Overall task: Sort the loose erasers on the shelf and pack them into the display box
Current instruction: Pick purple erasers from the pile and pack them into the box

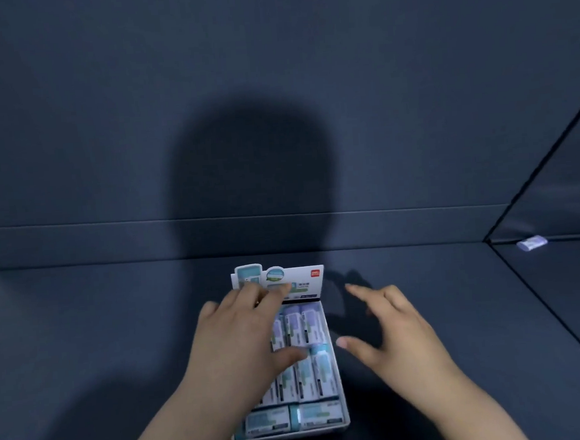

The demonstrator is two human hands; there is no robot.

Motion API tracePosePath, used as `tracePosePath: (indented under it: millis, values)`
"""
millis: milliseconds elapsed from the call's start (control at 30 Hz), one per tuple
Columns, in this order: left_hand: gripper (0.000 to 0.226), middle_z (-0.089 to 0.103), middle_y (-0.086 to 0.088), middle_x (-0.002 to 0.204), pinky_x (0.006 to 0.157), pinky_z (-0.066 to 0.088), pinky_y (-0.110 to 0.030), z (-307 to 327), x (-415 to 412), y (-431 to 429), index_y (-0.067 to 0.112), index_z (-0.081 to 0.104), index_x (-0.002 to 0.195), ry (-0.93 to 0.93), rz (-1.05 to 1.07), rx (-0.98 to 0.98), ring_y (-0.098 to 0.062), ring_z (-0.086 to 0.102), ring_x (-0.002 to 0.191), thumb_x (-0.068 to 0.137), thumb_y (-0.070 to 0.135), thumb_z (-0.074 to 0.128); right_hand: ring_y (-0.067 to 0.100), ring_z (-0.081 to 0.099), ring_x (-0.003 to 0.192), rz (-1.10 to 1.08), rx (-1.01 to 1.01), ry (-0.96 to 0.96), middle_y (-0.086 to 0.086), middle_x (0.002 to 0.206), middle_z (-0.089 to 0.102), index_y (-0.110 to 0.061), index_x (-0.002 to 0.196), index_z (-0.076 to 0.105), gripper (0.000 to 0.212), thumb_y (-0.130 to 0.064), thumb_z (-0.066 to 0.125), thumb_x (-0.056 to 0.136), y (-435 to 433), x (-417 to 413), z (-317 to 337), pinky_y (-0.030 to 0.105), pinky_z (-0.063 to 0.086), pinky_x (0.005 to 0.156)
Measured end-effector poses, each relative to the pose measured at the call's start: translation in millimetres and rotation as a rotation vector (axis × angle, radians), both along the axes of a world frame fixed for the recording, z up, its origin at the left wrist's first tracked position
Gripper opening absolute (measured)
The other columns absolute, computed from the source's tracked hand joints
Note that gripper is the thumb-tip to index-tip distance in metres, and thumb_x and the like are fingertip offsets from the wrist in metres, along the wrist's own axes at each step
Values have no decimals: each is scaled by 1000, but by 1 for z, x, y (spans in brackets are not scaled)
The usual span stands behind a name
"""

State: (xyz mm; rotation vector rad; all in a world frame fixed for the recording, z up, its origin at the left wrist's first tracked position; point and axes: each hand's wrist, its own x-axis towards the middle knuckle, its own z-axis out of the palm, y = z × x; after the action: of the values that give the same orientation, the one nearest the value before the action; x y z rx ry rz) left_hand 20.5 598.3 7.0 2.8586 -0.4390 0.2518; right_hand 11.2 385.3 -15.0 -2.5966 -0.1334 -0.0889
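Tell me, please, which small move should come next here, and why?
Probably the empty right hand should reach to the small lilac wrapped eraser lying loose far right on the dark shelf; the white cardboard display box looks nearly full.

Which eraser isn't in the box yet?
The pale purple eraser lying alone on the shelf at far right, by the corner seam. The other erasers all sit packed inside the display box.
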Motion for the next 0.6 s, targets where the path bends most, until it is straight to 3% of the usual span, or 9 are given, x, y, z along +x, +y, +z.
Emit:
tracePosePath:
  millis: [167, 267, 400, 533, 600]
  values:
    - [82, 52, 11, 117, 90, 37, -36, 2, -8, -45, 37, 38, 139, 17, -34, -1, -15, 53, 112, 67, 69, 62, 1, 46, 103, 15, 35, -34, -23, 101, 36, -47, 136, 35, 67, -50, 68, 78, -39, -7, 2, 20, 42, 91]
    - [78, 51, 11, 113, 88, 40, -36, 2, -13, -84, 39, 39, 138, -15, -46, 42, -15, 55, 107, 69, 71, 56, -2, 45, 102, 23, 62, -41, -24, 102, 37, -48, 135, 36, 66, -50, 67, 78, -74, -15, 6, 17, 41, 89]
    - [61, 61, 10, 86, 60, 49, -33, 1, -25, -140, 30, 63, 114, -105, -51, 64, -15, 63, 74, 69, 66, 41, -1, 45, 104, 36, 40, -16, -25, 104, 36, -48, 136, 34, 65, -52, 65, 78, -127, -27, 13, 17, 41, 89]
    - [52, 64, 7, 82, 56, 48, -33, -3, -42, -196, 26, 68, 107, -146, -53, 98, -18, 63, 69, 65, 56, 72, 6, 46, 110, 71, -85, 8, -18, 115, 38, -45, 139, 31, 64, -54, 59, 82, -178, -41, 22, 23, 41, 97]
    - [50, 64, 5, 79, 55, 47, -35, -1, -53, -224, 25, 70, 104, -129, -37, 128, -19, 63, 67, 62, 52, 76, 8, 45, 113, 103, -172, -15, -14, 117, 41, -40, 140, 33, 62, -54, 56, 84, -203, -49, 23, 27, 38, 100]
